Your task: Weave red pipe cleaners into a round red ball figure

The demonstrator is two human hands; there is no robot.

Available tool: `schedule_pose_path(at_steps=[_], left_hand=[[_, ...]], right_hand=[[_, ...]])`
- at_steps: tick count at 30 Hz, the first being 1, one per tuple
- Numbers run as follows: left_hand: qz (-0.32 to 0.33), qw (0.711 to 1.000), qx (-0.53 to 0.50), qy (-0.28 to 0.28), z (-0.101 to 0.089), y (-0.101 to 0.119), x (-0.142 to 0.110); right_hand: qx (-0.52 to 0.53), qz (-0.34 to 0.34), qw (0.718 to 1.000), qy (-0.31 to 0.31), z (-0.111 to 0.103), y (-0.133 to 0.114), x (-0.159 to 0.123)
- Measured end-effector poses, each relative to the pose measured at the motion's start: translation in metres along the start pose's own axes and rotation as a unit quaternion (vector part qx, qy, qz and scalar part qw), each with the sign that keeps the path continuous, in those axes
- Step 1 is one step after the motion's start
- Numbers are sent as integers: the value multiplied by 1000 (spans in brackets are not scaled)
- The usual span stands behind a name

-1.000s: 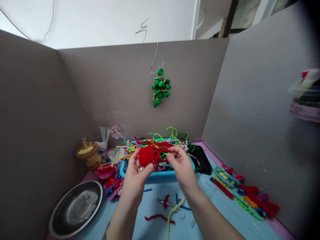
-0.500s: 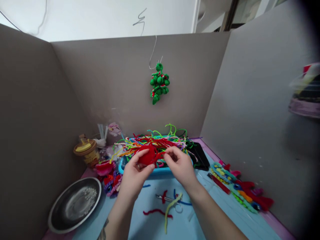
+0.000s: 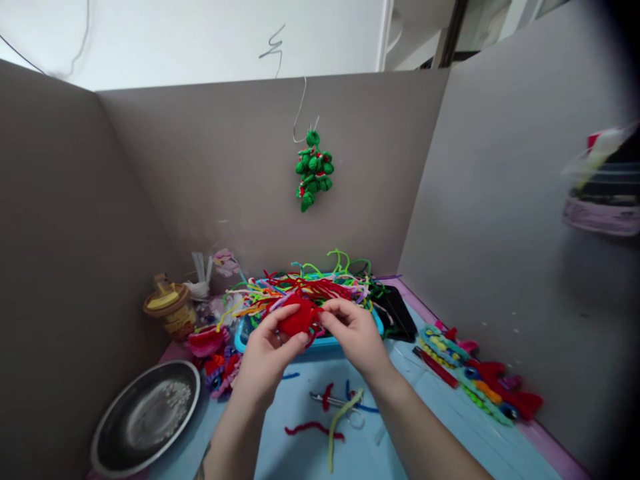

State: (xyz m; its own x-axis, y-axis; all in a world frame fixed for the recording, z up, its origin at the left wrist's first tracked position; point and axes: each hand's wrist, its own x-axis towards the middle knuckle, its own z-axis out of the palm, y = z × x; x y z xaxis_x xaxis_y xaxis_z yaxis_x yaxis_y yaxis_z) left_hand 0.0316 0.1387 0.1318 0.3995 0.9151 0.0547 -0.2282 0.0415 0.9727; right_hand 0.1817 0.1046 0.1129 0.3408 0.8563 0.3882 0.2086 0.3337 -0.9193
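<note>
A round red fuzzy piece, apparently made of pipe cleaners, is held up over the front of the blue basket. Thumb and fingers of my left hand are closed on its left side. My right hand pinches a short red strand at the piece's right edge. Below the hands, scissors lie on the blue table cover with a bit of red strand across them. A pale yellow pipe cleaner and a dark red pipe cleaner lie close by.
Many coloured pipe cleaners heap in the basket. At left are a metal bowl and a brown-lidded cup. A black tray and colourful fuzzy figures are at right. A green ornament hangs on the back panel.
My right hand has moved in slightly left, closer to the round red piece, and the strand between them looks shorter. My left hand keeps its hold. The view has shifted a little.
</note>
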Motion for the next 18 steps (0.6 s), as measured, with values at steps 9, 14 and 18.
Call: schedule_pose_path(at_steps=[9,14,18], left_hand=[[3,1000,-19,-8,-5,-2,1],[4,999,-43,10,-4,-4,2],[12,998,-55,-1,-3,-7,4]], right_hand=[[-70,-51,993,-79,-4,-1,2],[-49,-56,990,-123,-3,-2,0],[-18,-33,989,-144,-2,-4,-1]])
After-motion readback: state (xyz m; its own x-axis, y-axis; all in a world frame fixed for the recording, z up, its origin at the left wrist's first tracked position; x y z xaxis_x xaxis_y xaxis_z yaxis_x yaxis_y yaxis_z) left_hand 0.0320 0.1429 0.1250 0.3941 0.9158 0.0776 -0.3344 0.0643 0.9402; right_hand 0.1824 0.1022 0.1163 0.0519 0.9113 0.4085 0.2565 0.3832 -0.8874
